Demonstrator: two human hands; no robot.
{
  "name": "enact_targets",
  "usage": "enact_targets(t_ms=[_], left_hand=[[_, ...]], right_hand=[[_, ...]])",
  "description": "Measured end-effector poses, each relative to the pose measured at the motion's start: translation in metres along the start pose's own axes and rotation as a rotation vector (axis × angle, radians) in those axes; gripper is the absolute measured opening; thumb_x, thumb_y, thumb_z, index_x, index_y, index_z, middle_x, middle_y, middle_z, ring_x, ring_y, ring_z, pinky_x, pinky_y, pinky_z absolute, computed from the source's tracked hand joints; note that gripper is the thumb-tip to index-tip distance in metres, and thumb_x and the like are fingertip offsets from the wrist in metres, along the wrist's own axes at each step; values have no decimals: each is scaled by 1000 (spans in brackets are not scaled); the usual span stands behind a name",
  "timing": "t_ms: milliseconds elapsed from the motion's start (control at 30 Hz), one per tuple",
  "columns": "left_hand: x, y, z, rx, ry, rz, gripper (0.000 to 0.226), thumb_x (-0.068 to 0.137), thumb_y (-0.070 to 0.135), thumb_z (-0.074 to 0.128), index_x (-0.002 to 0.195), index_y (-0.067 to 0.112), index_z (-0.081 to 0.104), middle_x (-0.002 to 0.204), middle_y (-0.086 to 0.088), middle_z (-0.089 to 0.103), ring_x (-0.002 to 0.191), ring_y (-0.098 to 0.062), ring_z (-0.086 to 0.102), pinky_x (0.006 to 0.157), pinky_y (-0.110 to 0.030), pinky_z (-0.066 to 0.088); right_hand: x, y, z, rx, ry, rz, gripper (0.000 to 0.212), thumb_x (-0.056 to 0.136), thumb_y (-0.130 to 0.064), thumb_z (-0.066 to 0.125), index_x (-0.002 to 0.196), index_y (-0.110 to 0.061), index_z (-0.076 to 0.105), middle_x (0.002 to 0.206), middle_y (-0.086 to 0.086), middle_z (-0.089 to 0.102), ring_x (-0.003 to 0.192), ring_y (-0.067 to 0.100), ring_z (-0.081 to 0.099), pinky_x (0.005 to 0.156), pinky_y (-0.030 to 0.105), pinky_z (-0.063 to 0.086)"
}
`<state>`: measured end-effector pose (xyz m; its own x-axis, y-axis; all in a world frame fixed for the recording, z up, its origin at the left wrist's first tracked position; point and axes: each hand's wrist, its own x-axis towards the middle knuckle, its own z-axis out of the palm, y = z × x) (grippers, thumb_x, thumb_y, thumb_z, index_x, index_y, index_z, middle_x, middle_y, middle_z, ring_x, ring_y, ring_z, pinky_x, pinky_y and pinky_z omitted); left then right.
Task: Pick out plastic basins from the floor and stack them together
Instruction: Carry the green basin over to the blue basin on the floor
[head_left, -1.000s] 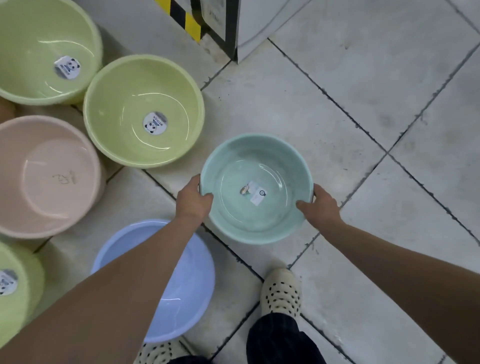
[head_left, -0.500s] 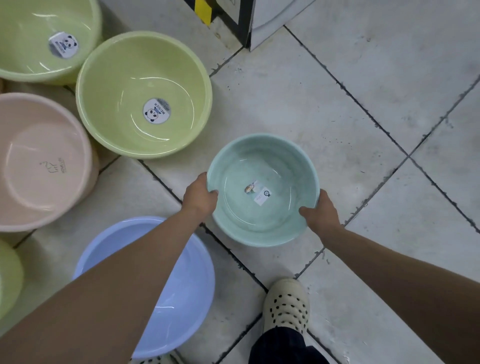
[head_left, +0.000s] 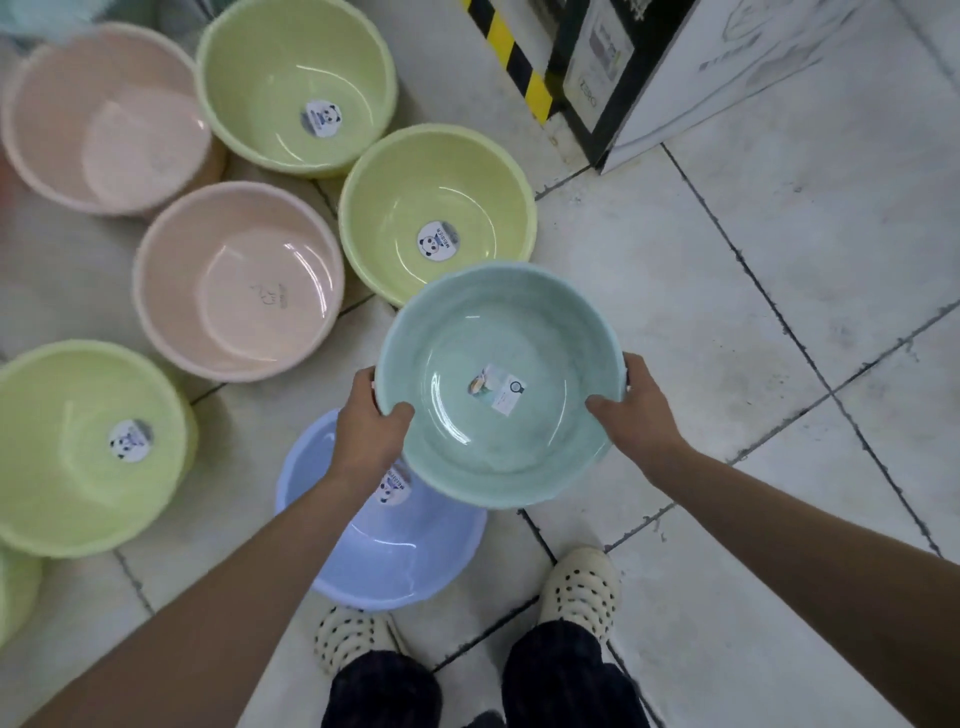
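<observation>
I hold a teal basin off the floor by its rim, my left hand on its left edge and my right hand on its right edge. It hangs partly over a blue basin on the floor below. Behind it sits a yellow-green basin with a panda sticker. Another yellow-green basin lies further back, and a third at the left. Two pink basins stand between them.
A white cabinet with a black base and a yellow-black striped edge stands at the top right. White floor tiles stretch to the right. My two spotted shoes are at the bottom.
The teal basin has come up off the floor and nearer to me, now overlapping the blue basin. The view has shifted, showing more basins on the left.
</observation>
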<state>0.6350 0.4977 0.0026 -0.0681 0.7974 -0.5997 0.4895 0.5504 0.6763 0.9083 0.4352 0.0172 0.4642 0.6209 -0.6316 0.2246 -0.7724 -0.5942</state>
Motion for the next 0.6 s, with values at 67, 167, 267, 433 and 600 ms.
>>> enact_targets(t_ms=[67,167,267,433,600], left_hand=[[-15,-13,-33,46,68,-43,33,86,7,58,118,14,50,96,3,60,84,-16,57,60,-21,42],[-34,-45,-73,108,138,-116,25,82,7,61,104,13,52,99,-6,61,88,-26,59,67,-31,44],[-48,-89,-100,200,159,-167,28,78,7,66,104,7,55,103,-15,58,89,-31,59,72,-34,47],[-59,-144,-111,273,147,-224,35,80,9,65,113,6,54,104,-14,51,83,-29,56,70,-35,47],[-54,-185,-96,289,170,-270,34,81,8,62,115,6,56,107,-14,54,80,-28,55,70,-35,46]], right_hand=[[-16,-16,23,-14,-60,-42,54,79,-3,63,129,-19,49,111,2,55,91,20,61,60,21,45],[-41,-24,62,-97,-142,-117,55,75,-1,64,126,-15,52,118,3,49,93,15,59,63,14,46],[-61,-15,96,-179,-209,-120,61,67,-11,62,128,-17,54,129,5,48,108,19,57,78,28,52],[-80,13,135,-332,-243,-62,62,73,-8,67,132,-16,51,131,8,43,110,23,54,87,34,50],[-76,44,164,-499,-244,-31,61,74,-16,66,133,-18,49,131,8,43,112,27,54,92,44,51]])
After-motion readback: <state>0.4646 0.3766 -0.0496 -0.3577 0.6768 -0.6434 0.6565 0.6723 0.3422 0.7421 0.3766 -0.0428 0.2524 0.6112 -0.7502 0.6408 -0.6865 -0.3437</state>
